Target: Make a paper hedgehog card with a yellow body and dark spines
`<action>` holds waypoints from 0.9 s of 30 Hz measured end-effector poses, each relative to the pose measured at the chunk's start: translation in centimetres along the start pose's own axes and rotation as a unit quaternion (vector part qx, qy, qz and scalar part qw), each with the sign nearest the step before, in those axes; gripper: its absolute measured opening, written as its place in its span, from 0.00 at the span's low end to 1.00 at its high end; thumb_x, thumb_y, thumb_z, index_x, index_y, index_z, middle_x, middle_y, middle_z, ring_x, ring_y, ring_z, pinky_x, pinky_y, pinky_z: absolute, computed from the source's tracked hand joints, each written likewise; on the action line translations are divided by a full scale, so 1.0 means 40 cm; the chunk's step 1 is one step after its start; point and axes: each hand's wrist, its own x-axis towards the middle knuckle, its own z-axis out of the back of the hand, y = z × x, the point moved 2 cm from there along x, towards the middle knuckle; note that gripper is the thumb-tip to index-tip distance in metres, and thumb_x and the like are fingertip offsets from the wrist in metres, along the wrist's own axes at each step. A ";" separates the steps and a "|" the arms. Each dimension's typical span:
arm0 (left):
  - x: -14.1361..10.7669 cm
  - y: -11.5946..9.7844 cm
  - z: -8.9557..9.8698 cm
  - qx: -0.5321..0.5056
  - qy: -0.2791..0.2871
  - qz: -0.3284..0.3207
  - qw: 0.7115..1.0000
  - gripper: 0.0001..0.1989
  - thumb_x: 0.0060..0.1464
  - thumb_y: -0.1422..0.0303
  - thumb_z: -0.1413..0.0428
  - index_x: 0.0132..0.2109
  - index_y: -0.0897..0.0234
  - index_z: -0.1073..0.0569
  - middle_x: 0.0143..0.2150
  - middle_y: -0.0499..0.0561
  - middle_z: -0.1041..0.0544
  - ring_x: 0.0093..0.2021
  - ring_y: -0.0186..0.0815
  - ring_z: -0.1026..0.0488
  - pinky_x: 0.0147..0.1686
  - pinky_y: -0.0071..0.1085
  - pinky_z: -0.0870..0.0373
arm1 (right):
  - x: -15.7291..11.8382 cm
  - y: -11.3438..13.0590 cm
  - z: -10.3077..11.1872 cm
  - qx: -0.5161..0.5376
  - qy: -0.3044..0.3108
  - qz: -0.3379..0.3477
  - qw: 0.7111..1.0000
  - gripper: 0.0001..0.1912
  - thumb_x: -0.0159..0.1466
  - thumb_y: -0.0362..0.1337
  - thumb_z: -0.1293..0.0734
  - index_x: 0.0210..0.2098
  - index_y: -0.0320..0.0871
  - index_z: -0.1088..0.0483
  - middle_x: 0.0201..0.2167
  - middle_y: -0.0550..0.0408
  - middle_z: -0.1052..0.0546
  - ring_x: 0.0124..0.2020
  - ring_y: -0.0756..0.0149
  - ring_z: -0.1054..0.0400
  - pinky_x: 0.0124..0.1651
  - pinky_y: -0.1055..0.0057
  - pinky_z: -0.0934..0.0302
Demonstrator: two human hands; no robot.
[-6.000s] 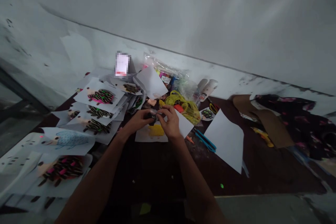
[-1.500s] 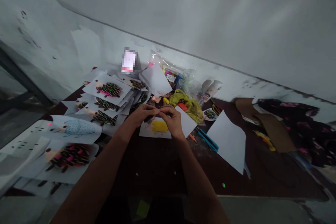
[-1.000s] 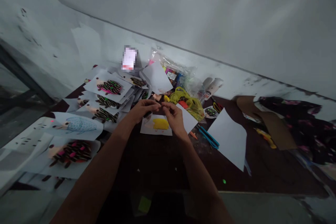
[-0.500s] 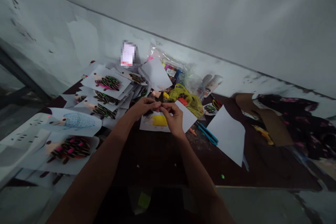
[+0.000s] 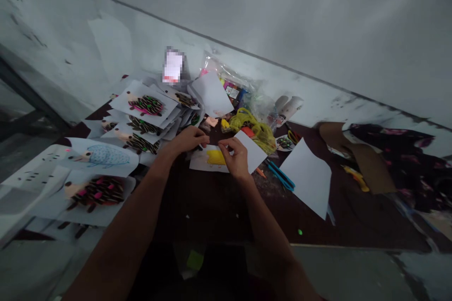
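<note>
Over a white sheet with a yellow shape (image 5: 216, 157) on it, both of my hands hover a short way apart. My left hand (image 5: 189, 141) is at the sheet's left side, fingers curled in a pinch; a small dark bit shows below the fingertips, too small to name. To the right, my right hand (image 5: 236, 155) has thumb and forefinger pinched together above the yellow shape; whatever they hold cannot be made out. Part of the sheet is hidden under the hands. Behind them lie a lump of pinkish clay (image 5: 212, 122) and a yellow bag (image 5: 263, 138).
Piled hedgehog pictures (image 5: 144, 104) fill the left side, with a blue hedgehog drawing (image 5: 108, 156) nearer me. Right of my hands lie a blue-handled tool (image 5: 280, 175), a blank sheet (image 5: 309, 176) and a yellow cutter (image 5: 356, 178). A lit phone (image 5: 173, 67) stands at the wall.
My hands, which met at the fingertips, have come apart: the left has drawn leftward, the right slightly to the right. The camera view has shifted a little.
</note>
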 end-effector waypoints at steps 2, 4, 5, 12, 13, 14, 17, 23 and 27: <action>0.002 0.018 0.010 0.055 -0.009 0.020 0.998 0.09 0.46 0.68 0.41 0.21 0.64 0.22 0.18 0.49 0.27 0.20 0.32 0.36 0.25 0.28 0.45 | -0.011 -0.018 -0.004 -0.012 0.032 -0.012 0.999 0.08 0.64 0.38 0.33 0.35 0.47 0.21 0.34 0.52 0.21 0.31 0.65 0.32 0.39 0.67 0.35; 0.004 0.031 0.012 0.093 -0.018 0.042 0.995 0.06 0.44 0.72 0.42 0.23 0.63 0.21 0.21 0.49 0.24 0.22 0.33 0.34 0.25 0.28 0.45 | -0.022 -0.035 -0.012 -0.012 0.056 -0.026 0.998 0.07 0.62 0.37 0.33 0.34 0.46 0.21 0.32 0.53 0.21 0.30 0.65 0.32 0.38 0.68 0.35; 0.004 0.035 0.011 0.108 -0.020 0.050 0.993 0.06 0.43 0.73 0.42 0.24 0.62 0.20 0.22 0.50 0.23 0.23 0.34 0.32 0.25 0.28 0.44 | -0.027 -0.042 -0.017 -0.010 0.064 -0.034 0.997 0.06 0.61 0.36 0.33 0.33 0.46 0.22 0.32 0.54 0.21 0.29 0.66 0.32 0.38 0.68 0.36; 0.003 0.051 0.002 0.170 -0.023 0.068 0.983 0.08 0.40 0.76 0.40 0.26 0.58 0.18 0.26 0.50 0.20 0.26 0.35 0.30 0.27 0.28 0.44 | -0.044 -0.054 -0.054 -0.042 0.096 -0.047 0.993 0.06 0.62 0.34 0.33 0.34 0.48 0.22 0.34 0.56 0.20 0.29 0.66 0.32 0.39 0.68 0.35; 0.003 0.053 0.002 0.169 -0.024 0.069 0.983 0.08 0.40 0.76 0.40 0.26 0.58 0.18 0.27 0.50 0.20 0.27 0.36 0.30 0.27 0.28 0.43 | -0.044 -0.053 -0.058 -0.053 0.100 -0.037 0.993 0.06 0.62 0.34 0.33 0.34 0.48 0.21 0.34 0.55 0.20 0.31 0.65 0.31 0.41 0.67 0.35; 0.003 0.054 0.001 0.169 -0.025 0.073 0.983 0.08 0.40 0.76 0.40 0.26 0.58 0.18 0.27 0.51 0.20 0.27 0.36 0.30 0.27 0.28 0.42 | -0.043 -0.051 -0.061 -0.066 0.101 -0.025 0.992 0.07 0.63 0.34 0.32 0.34 0.48 0.21 0.35 0.54 0.21 0.34 0.64 0.30 0.43 0.67 0.35; 0.002 0.053 0.001 0.183 -0.024 0.080 0.980 0.09 0.41 0.75 0.40 0.28 0.57 0.17 0.30 0.51 0.19 0.28 0.37 0.28 0.28 0.28 0.40 | -0.040 -0.049 -0.068 -0.115 0.105 0.011 0.988 0.07 0.65 0.35 0.31 0.35 0.47 0.19 0.39 0.50 0.22 0.42 0.59 0.29 0.48 0.64 0.37; -0.008 0.028 -0.001 0.267 0.019 0.088 0.960 0.13 0.49 0.74 0.43 0.38 0.58 0.16 0.40 0.51 0.15 0.38 0.37 0.23 0.35 0.26 0.33 | -0.038 -0.049 -0.084 -0.219 0.141 0.042 0.965 0.10 0.68 0.36 0.33 0.39 0.46 0.18 0.42 0.49 0.23 0.44 0.59 0.32 0.49 0.64 0.39; -0.014 0.010 0.000 0.286 0.033 0.101 0.952 0.13 0.52 0.73 0.44 0.41 0.58 0.16 0.44 0.51 0.15 0.42 0.37 0.22 0.39 0.26 0.31 | -0.043 -0.045 -0.089 -0.277 0.152 0.058 0.947 0.11 0.69 0.37 0.34 0.40 0.47 0.18 0.44 0.48 0.23 0.45 0.57 0.32 0.49 0.63 0.40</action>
